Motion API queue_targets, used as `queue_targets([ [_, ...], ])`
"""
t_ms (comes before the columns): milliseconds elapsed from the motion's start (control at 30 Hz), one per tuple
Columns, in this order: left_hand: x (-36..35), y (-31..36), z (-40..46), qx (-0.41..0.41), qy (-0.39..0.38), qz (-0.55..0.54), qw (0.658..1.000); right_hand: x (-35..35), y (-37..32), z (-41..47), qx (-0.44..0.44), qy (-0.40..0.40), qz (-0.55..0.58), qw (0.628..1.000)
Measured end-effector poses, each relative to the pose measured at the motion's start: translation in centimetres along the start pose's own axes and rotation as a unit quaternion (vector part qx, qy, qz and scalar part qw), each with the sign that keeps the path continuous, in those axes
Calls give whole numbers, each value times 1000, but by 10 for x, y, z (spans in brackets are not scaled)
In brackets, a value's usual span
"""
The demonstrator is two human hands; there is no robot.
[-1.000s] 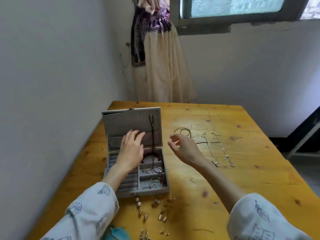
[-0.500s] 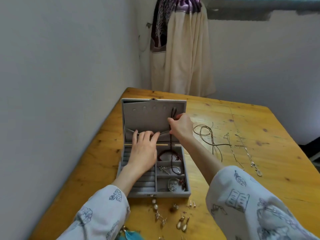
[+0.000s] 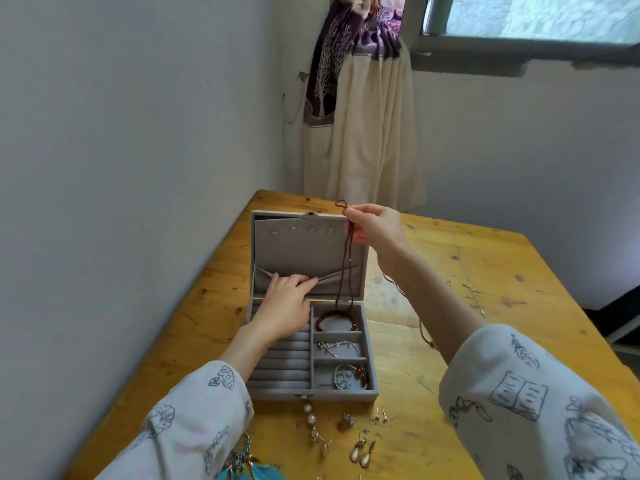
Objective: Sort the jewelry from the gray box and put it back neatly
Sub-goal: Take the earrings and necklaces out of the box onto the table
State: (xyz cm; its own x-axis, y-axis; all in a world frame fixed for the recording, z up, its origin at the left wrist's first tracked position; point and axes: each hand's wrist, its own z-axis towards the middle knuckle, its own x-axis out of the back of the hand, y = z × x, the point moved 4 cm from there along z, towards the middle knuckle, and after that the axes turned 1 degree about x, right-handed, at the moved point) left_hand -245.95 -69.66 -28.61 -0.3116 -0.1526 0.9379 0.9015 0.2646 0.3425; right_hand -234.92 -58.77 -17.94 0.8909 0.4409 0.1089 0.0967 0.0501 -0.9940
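Fingers of the right hand (image 3: 375, 230) pinch a dark red cord necklace (image 3: 347, 258) above the gray box (image 3: 308, 306); the left hand (image 3: 285, 299) rests flat, fingers straight, on its lid pocket (image 3: 332, 284).

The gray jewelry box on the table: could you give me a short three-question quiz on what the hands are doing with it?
1. True or false: the right hand pinches a dark red cord necklace up by the lid of the gray box.
2. Where do the left hand fingers rest? A) on the lid's pocket B) on the pearl earrings C) on the window sill
3. Fill in: the earrings lie on the wooden table, ____ the box.

Key: 1 true; 2 A; 3 outside (in front of)
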Motion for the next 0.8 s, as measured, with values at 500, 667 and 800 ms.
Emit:
queue_targets([
  [500,153,86,-34,-107,126,-344,924,36,-76,-88,64,-163,-45,983],
  [667,163,109,-56,-121,135,-330,926,55,-84,-109,76,-165,-51,982],
  [800,168,122,-65,-137,116,-368,912,71,-83,-122,83,-161,-47,982],
])
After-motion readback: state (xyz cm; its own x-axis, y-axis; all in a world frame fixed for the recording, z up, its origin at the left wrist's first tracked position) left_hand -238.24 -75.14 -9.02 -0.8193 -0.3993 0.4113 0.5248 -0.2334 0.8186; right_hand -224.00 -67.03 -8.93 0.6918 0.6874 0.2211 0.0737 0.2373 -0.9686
